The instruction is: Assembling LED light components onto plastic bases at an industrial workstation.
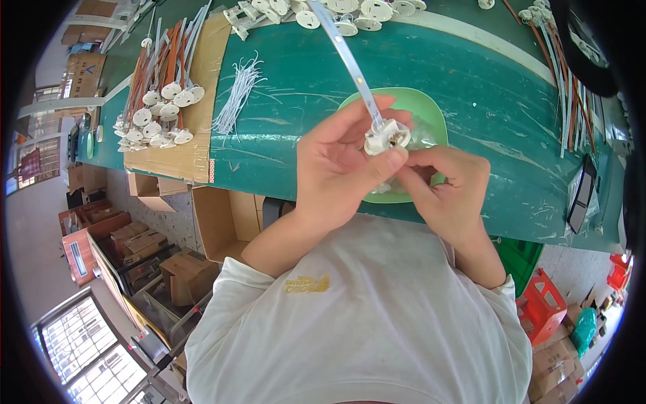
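My left hand (pixel 331 165) is closed on a small white plastic fitting (pixel 381 140), held between thumb and fingers above the table. A pale LED strip (pixel 348 62) rises from that fitting and slants up to the left. Thumb and forefinger of my right hand (pixel 456 183) are pinched together against the fitting's lower right side. What sits between those fingertips, if anything, is hidden. Beneath both hands stands a light green bowl (pixel 431 106) with a clear plastic bag (pixel 422 135) in it; the hands cover much of it.
Finished-looking strips with round white ends (pixel 158 111) lie on cardboard (pixel 200 87) at the left. A bundle of white wires (pixel 239 94) lies beside it. White fittings (pixel 343 10) line the far side. More strips (pixel 572 101) and a black phone-like object (pixel 581 196) are at the right.
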`<move>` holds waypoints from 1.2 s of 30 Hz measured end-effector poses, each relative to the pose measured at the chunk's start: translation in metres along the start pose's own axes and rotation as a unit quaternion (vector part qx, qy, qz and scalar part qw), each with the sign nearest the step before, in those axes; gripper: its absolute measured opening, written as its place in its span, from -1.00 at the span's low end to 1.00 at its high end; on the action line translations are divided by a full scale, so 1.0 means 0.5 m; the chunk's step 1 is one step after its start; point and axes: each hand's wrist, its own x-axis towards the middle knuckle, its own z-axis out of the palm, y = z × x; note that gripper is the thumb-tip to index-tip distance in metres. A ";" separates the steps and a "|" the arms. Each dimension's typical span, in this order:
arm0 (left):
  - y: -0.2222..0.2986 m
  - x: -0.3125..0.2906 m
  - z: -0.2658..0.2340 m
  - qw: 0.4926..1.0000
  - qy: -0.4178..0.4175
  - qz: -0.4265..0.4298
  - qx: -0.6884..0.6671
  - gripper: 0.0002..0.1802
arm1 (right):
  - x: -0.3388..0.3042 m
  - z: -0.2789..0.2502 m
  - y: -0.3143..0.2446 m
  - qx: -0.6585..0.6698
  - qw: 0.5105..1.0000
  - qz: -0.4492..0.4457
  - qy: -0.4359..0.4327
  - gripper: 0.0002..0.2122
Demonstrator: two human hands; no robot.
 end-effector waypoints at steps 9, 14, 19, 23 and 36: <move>0.035 0.028 0.010 0.980 0.002 -0.071 -0.187 -0.36 | -0.001 0.015 0.011 0.230 0.969 0.090 -0.012 -0.92; 0.040 0.032 0.028 0.979 0.019 -0.053 -0.195 -0.36 | 0.010 0.007 -0.010 0.214 0.971 0.102 -0.009 -0.87; 0.020 0.027 0.032 0.983 0.035 -0.075 -0.166 -0.37 | 0.000 0.021 0.002 0.132 0.990 -0.002 0.058 -0.85; 0.018 0.027 0.039 0.992 0.074 -0.067 -0.082 -0.35 | 0.005 0.019 -0.003 0.009 0.997 -0.037 0.061 -0.86; 0.011 0.013 0.066 0.991 0.065 -0.070 -0.091 -0.33 | -0.008 0.029 0.025 0.081 0.994 -0.020 0.075 -0.81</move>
